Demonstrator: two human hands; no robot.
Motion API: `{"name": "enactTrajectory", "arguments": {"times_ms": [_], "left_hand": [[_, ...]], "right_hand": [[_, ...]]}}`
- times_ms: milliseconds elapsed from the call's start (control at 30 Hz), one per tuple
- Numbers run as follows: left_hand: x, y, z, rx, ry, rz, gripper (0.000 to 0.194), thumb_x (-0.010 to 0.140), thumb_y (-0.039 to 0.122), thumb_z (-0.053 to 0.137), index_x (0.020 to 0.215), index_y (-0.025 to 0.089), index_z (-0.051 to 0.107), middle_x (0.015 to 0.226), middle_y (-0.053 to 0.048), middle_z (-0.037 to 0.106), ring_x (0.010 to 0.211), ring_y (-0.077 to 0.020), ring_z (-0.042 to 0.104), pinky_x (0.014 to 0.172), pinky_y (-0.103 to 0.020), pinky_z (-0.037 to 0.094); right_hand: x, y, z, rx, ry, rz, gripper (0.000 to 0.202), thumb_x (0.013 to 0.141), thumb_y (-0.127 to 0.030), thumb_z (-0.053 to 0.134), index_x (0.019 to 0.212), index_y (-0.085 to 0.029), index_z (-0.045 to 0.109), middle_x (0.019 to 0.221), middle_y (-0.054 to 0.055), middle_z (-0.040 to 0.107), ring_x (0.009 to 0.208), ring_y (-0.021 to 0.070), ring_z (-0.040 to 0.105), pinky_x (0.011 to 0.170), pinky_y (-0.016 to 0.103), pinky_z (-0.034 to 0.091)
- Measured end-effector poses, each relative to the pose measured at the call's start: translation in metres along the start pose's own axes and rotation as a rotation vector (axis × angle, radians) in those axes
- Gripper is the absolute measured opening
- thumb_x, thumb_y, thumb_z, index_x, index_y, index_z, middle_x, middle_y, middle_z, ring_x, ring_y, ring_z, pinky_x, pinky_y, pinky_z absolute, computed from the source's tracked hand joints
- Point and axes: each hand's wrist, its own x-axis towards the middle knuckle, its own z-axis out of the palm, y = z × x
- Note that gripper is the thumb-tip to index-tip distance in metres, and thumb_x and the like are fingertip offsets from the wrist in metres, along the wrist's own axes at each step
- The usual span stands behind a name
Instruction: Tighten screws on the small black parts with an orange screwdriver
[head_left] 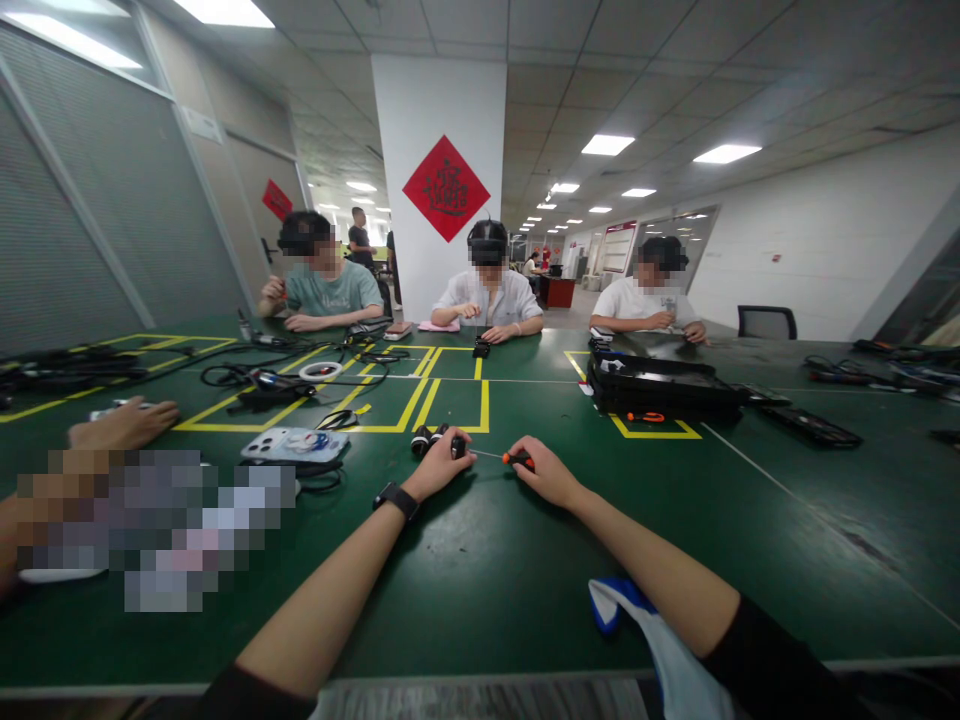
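Observation:
In the head view a screwdriver [519,460] with an orange and black handle is gripped by my right hand [553,474]. Its thin metal shaft points left and the tip ends at or close to my left fingers. My left hand [439,468], with a dark watch on the wrist, is closed around a small black part [458,446], mostly covered by the fingers. Whether the tip touches that part I cannot tell. Right behind my left hand lie small black round pieces [422,440] with white marks, partly hidden. Both hands are low over the green table [480,590].
A phone in a pale case [296,446] lies left of my hands. Beyond, a black open case [664,385] has an orange-handled tool [646,417] before it. Cables and a white tape roll [320,371] lie left. A co-worker's hand [124,425] rests at far left; blue-white cloth [637,620] lies near right.

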Motion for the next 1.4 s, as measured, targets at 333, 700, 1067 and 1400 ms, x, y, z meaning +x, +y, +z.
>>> {"name": "enactTrajectory", "arguments": {"times_ms": [333, 700, 1067, 1400], "left_hand": [[-0.0004, 0.0002, 0.0008, 0.046, 0.002, 0.021, 0.027, 0.071, 0.030, 0.058, 0.093, 0.018, 0.048, 0.077, 0.002, 0.053, 0.068, -0.0114, 0.051, 0.068, -0.026, 0.042], [0.0008, -0.0024, 0.0008, 0.044, 0.009, 0.025, 0.028, 0.071, 0.031, 0.058, 0.094, 0.018, 0.049, 0.079, 0.001, 0.053, 0.068, -0.0116, 0.051, 0.067, -0.025, 0.042], [0.0008, -0.0017, 0.0013, 0.054, 0.014, 0.018, 0.028, 0.070, 0.032, 0.058, 0.093, 0.018, 0.049, 0.078, 0.002, 0.053, 0.068, -0.0118, 0.051, 0.067, -0.026, 0.042], [-0.0006, 0.0014, 0.0002, 0.023, -0.007, 0.007, 0.028, 0.070, 0.030, 0.058, 0.094, 0.018, 0.049, 0.076, 0.002, 0.053, 0.066, -0.0111, 0.051, 0.065, -0.025, 0.042]], "right_hand": [[-0.0010, -0.0027, 0.0018, -0.051, -0.025, 0.050, 0.017, 0.086, -0.021, 0.044, 0.098, -0.018, 0.055, 0.093, 0.005, 0.058, 0.090, 0.0164, 0.050, 0.080, 0.030, 0.038], [-0.0010, -0.0022, 0.0013, -0.127, -0.019, 0.000, 0.011, 0.079, -0.016, 0.051, 0.090, -0.017, 0.054, 0.089, 0.004, 0.054, 0.083, 0.0162, 0.048, 0.074, 0.028, 0.038], [-0.0005, -0.0018, 0.0016, -0.171, 0.007, 0.030, 0.012, 0.083, -0.024, 0.049, 0.090, -0.017, 0.056, 0.088, 0.005, 0.054, 0.084, 0.0165, 0.048, 0.075, 0.029, 0.038], [0.0009, -0.0007, 0.0013, -0.119, -0.018, -0.027, 0.012, 0.085, -0.017, 0.043, 0.087, -0.017, 0.055, 0.088, 0.004, 0.053, 0.086, 0.0159, 0.047, 0.079, 0.029, 0.037]]}}
